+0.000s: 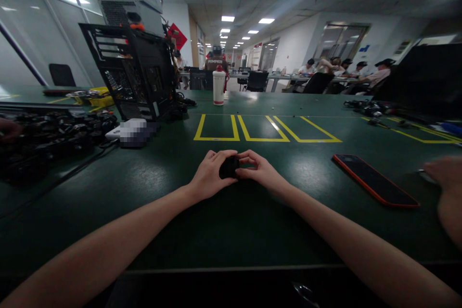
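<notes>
A small black object (228, 167) is held between my two hands, low over the green table (231, 226) near its front edge. My left hand (212, 173) curves round its left side, thumb below and fingers above. From the right, the fingertips and thumb of my right hand (258, 168) pinch it. The fingers cover part of the object, and its details are too dark to make out. Beyond the hands, yellow tape outlines (216, 138) mark the tabletop.
An orange-edged phone (375, 180) lies to the right, beside another person's hand (442, 173). Tangled black cables (54, 139), a white device (128, 131) and an open computer case (140, 72) stand left. A white cup (218, 87) stands farther back.
</notes>
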Demonstrator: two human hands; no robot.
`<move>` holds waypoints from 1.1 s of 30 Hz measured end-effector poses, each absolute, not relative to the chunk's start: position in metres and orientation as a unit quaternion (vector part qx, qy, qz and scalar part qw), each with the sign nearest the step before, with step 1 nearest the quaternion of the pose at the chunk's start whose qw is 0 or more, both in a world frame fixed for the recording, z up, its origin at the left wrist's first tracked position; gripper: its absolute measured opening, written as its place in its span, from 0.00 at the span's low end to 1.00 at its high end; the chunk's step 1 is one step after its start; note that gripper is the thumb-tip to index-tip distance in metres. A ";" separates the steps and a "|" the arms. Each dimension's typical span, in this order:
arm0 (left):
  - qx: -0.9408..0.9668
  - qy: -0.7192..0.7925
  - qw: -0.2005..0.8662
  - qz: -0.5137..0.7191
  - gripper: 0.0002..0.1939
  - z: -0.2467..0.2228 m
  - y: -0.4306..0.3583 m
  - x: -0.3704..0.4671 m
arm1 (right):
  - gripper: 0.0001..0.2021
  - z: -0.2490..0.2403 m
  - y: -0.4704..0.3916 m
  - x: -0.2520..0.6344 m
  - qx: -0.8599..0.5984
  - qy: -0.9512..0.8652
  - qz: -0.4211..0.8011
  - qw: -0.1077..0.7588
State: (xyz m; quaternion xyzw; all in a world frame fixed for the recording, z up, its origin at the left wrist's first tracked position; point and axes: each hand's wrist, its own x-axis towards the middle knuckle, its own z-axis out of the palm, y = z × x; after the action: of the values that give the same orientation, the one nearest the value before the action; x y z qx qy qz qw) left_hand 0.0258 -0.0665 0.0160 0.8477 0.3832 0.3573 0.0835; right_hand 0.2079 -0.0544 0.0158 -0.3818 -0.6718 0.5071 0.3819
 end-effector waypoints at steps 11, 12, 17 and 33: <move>0.845 0.387 0.089 0.358 0.30 0.017 -0.068 0.025 | 0.17 0.015 -0.051 0.206 -0.410 -0.647 0.514 0.386; 0.845 0.388 0.089 0.357 0.30 0.017 -0.068 0.025 | 0.17 0.014 -0.051 0.207 -0.418 -0.650 0.507 0.381; 0.845 0.388 0.090 0.358 0.31 0.016 -0.067 0.026 | 0.16 0.015 -0.051 0.207 -0.403 -0.662 0.517 0.362; 0.845 0.386 0.085 0.360 0.31 0.016 -0.067 0.026 | 0.18 0.012 -0.049 0.206 -0.398 -0.653 0.505 0.401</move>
State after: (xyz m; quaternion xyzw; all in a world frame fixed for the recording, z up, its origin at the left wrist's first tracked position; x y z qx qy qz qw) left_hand 0.0257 -0.0672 0.0163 0.8452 0.3855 0.3602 0.0852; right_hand 0.2062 -0.0493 0.0116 -0.3981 -0.6528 0.5049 0.4005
